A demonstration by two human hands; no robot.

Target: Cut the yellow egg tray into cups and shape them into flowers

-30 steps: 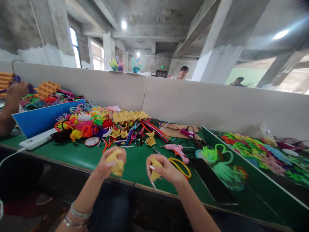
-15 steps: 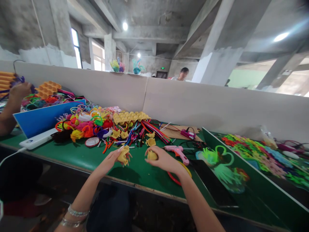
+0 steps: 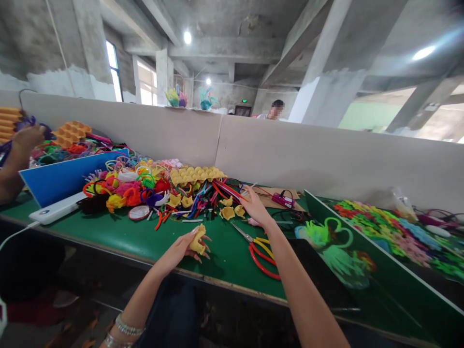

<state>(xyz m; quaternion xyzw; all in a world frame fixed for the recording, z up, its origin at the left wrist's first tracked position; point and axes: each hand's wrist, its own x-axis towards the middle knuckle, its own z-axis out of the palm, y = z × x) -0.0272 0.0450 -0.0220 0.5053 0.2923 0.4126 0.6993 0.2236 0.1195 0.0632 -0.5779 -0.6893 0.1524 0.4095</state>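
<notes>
A torn yellow egg-carton cup (image 3: 197, 240) is in my left hand (image 3: 188, 245), gripped above the green table's front edge. My right hand (image 3: 253, 205) reaches over the table beside a bundle of coloured pipe cleaners (image 3: 232, 188); its fingers are apart, and nothing shows held in them. Just left of that hand lie loose yellow cups (image 3: 227, 212). Scissors (image 3: 259, 249) with red and yellow handles rest on the table, partly behind my right forearm. The pink glue gun (image 3: 253, 222) is mostly hidden by my right wrist.
A yellow egg tray (image 3: 197, 176) and a colourful pipe-cleaner pile (image 3: 126, 186) stand at the back left. A dark tablet (image 3: 319, 275) and green pipe-cleaner pieces (image 3: 339, 261) lie right. Green (image 3: 362, 246) and blue (image 3: 72, 176) dividers flank the workspace. Another person's hand (image 3: 29, 137) is far left.
My right hand has let go of a yellow cup, now beside the others, and moved forward and right. My left hand has shifted slightly right with its cup. The scissors are now uncovered.
</notes>
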